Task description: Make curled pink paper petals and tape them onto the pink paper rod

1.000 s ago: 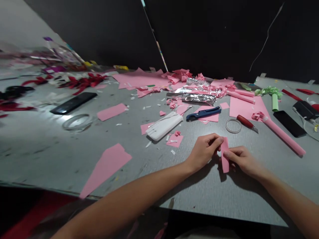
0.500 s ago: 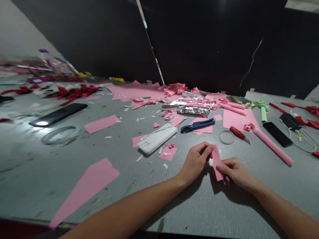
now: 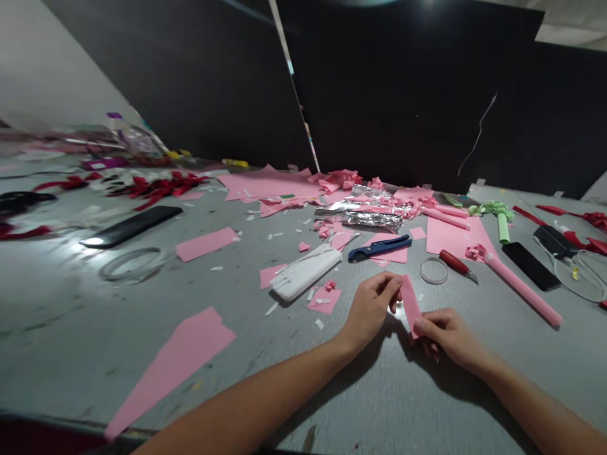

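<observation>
A narrow pink paper strip (image 3: pixel 410 304) is stretched between my two hands, just above the grey table. My left hand (image 3: pixel 374 302) pinches its upper end between thumb and fingers. At the lower end my right hand (image 3: pixel 443 332) grips it, thumb on top and fingers curled beneath. Something small and white shows behind the strip, too hidden to name. Beyond my hands lie a blue-handled cutter (image 3: pixel 379 248), a roll of clear tape (image 3: pixel 433 270) and a red-handled knife (image 3: pixel 458 265). A white power bank (image 3: pixel 306 273) rests left of my left hand.
Pink paper pieces (image 3: pixel 173 363) and scraps lie across the grey table (image 3: pixel 265 392). Crumpled foil (image 3: pixel 372 220) sits at the back. On the right are a pink paper tube (image 3: pixel 524 287), a green one (image 3: pixel 502 227) and a black phone (image 3: pixel 531 265). A dark wall stands behind.
The camera view has shifted, so the table's things appear slightly lower and farther right. Both hands still hold the pink strip, which has turned slightly and shows less of the white behind it.
</observation>
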`<state>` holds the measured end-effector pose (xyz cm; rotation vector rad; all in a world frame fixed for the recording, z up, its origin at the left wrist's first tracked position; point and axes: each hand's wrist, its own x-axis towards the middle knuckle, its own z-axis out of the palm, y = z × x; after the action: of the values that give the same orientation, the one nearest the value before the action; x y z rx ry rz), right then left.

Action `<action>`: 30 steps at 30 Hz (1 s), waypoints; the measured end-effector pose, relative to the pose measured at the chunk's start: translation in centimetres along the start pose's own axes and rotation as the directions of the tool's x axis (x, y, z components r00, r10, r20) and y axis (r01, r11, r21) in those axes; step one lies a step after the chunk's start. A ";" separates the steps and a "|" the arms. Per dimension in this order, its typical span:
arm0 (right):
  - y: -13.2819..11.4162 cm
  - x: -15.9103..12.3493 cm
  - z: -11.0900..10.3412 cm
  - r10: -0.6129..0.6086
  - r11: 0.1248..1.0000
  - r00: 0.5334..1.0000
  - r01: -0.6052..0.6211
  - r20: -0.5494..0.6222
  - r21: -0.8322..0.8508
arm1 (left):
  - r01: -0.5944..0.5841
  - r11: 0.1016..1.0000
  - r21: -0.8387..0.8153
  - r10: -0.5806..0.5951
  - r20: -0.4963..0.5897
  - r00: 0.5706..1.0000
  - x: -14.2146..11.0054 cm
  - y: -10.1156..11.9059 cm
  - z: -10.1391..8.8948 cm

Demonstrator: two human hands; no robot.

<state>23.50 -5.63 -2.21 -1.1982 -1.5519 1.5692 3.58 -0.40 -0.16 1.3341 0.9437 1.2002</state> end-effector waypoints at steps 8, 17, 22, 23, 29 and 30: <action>1.4 0.4 0.3 0.016 1.000 0.999 -0.016 -0.050 -0.004 | -0.006 0.999 0.038 0.008 -0.059 0.998 0.0 -0.2 -0.3; 0.7 0.5 0.1 -0.002 1.000 0.998 0.003 -0.057 0.029 | 0.009 1.000 0.009 -0.008 -0.082 0.997 0.1 -0.8 -0.3; 0.9 0.3 -0.2 -0.054 0.995 0.996 0.059 -0.066 0.082 | 0.034 0.999 0.034 -0.032 -0.077 0.997 0.1 -0.7 -0.3; 0.8 0.2 -0.2 -0.054 0.994 0.996 0.060 -0.071 0.090 | 0.037 0.999 0.035 -0.034 -0.073 0.997 0.1 -0.6 -0.3; 0.1 0.1 0.0 -0.080 0.994 0.991 0.087 -0.104 0.070 | 0.047 0.997 0.057 -0.050 0.042 0.998 -0.4 0.1 -0.3; 0.0 0.1 0.0 -0.088 0.994 0.989 0.094 -0.117 0.048 | 0.053 0.996 0.071 -0.060 0.088 0.994 -0.5 0.1 -0.2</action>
<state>23.45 -5.60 -2.25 -1.1505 -1.4611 1.4487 3.31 -0.87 -0.15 1.3950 0.9591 1.0643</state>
